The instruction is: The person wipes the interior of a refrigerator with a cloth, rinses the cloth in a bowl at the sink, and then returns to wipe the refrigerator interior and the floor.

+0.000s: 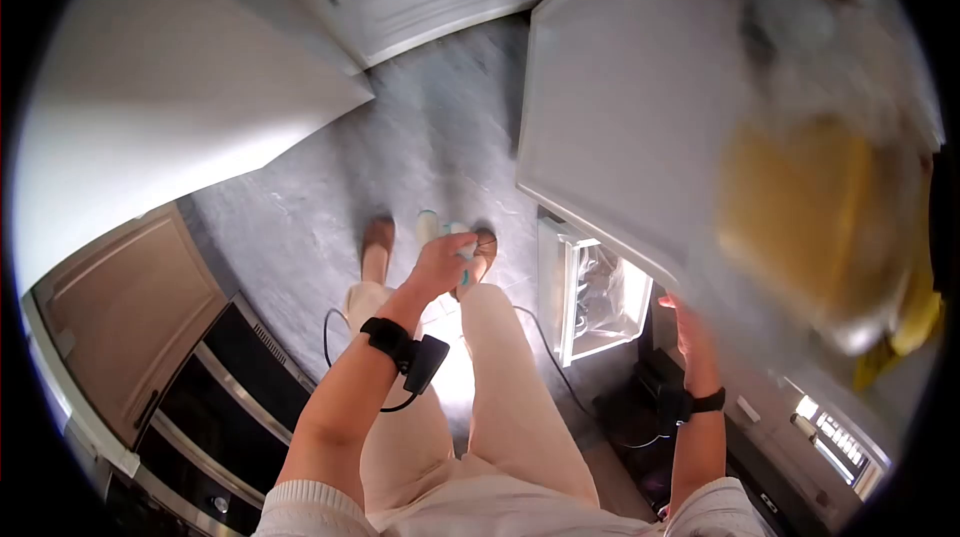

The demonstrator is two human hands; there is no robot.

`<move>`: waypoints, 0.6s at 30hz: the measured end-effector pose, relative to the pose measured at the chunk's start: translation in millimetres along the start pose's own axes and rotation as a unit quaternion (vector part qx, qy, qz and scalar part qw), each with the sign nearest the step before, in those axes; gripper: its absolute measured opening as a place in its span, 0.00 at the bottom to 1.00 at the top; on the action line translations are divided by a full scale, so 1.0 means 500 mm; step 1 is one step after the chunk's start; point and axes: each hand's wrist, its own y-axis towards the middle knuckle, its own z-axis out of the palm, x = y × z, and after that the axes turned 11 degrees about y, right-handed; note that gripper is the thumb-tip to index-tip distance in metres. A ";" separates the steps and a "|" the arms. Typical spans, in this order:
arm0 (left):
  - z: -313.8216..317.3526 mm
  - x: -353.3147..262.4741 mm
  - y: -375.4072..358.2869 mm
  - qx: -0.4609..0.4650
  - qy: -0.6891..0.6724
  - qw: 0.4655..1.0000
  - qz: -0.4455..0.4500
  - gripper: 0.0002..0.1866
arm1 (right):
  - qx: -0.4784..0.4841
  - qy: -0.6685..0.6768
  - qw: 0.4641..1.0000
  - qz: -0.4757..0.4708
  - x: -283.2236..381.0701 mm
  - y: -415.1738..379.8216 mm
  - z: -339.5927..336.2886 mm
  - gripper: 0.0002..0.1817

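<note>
My left hand (442, 265) is closed around a white-and-teal bottle-like object (428, 227), held low over my feet. Fingers cover its middle, and its exact kind does not show. Off to the right, my right hand (690, 332) is beside the pulled-out drawer (568, 322), under the counter edge, fingers partly stretched with nothing visible in them. Inside the drawer lie clear plastic packaging (608, 287) and some dark items.
A pale counter (620, 107) juts in at upper right, carrying a blurred yellow package (800, 207). Another white surface (200, 97) spans the upper left, above a cabinet door (130, 307) and a black oven front (215, 407). Grey floor (440, 117) runs between them. A black cable (545, 337) passes behind my legs.
</note>
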 end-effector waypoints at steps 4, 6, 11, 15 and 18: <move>-0.073 -0.059 -0.072 0.058 0.036 0.997 -0.043 0.19 | 0.037 -0.027 0.999 -0.017 0.072 -0.051 0.104 0.18; -0.108 -0.070 -0.110 0.068 0.048 0.996 -0.030 0.19 | 0.092 -0.064 0.994 0.014 0.090 -0.063 0.154 0.23; -0.186 -0.038 -0.232 0.055 0.116 0.990 0.065 0.17 | 0.147 -0.042 0.988 -0.024 0.124 -0.126 0.303 0.29; -0.237 -0.034 -0.285 0.127 0.147 0.981 0.027 0.16 | 0.233 0.025 0.972 -0.008 0.144 -0.195 0.403 0.31; -0.232 -0.066 -0.308 0.161 0.124 0.979 0.011 0.15 | 0.318 -0.013 0.944 -0.082 0.134 -0.284 0.395 0.28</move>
